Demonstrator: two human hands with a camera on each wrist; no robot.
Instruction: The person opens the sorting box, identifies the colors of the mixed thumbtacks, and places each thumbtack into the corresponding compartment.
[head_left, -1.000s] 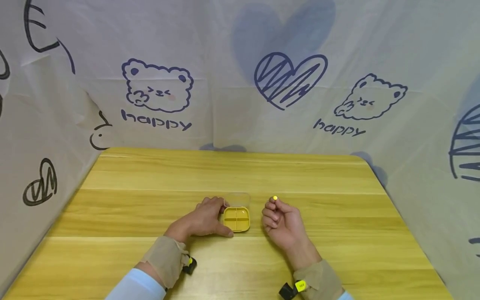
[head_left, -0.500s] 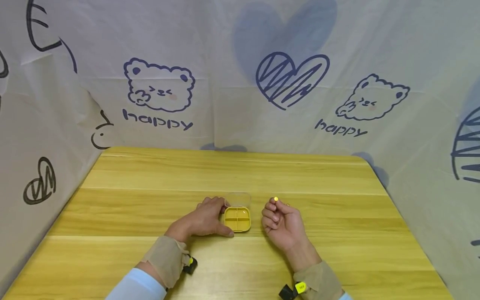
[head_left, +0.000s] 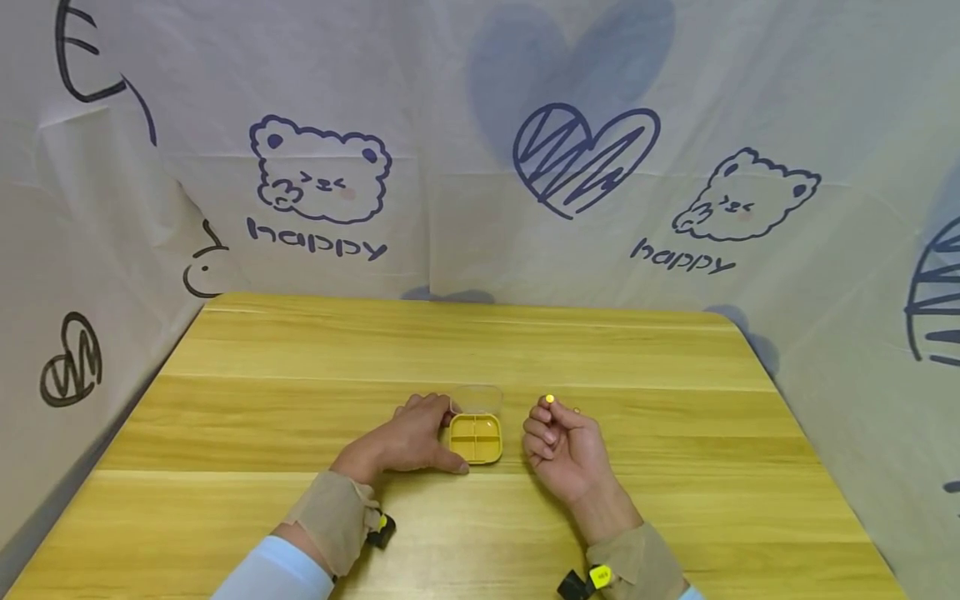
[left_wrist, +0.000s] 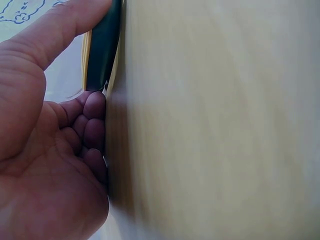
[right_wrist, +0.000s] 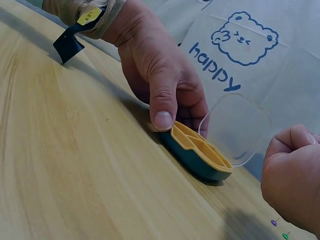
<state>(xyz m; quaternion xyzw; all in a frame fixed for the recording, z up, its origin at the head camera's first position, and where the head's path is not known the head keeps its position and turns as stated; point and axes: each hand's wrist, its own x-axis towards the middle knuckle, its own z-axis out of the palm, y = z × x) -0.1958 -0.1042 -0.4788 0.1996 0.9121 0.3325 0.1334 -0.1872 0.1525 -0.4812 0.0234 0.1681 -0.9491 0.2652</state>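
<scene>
A pill box [head_left: 476,438] with a yellow four-part inside and dark green outer wall lies on the table, its clear lid [right_wrist: 239,131] raised at the back. My left hand [head_left: 408,437] grips the box from its left side. The thumb [right_wrist: 163,112] touches the near corner, and the other fingers are partly hidden behind the box. To the right of it, above the table, my right hand [head_left: 570,454] pinches a small round yellow piece [head_left: 550,399] between thumb and forefinger. Only its round face shows. The other right fingers are curled.
In the right wrist view, a purple pushpin [right_wrist: 274,222] and a green pushpin [right_wrist: 285,236] lie on the wooden table [head_left: 300,350] near the right hand. Cloth with drawings [head_left: 465,225] hangs behind the table and at both sides. Each wrist wears a small black camera [head_left: 381,531].
</scene>
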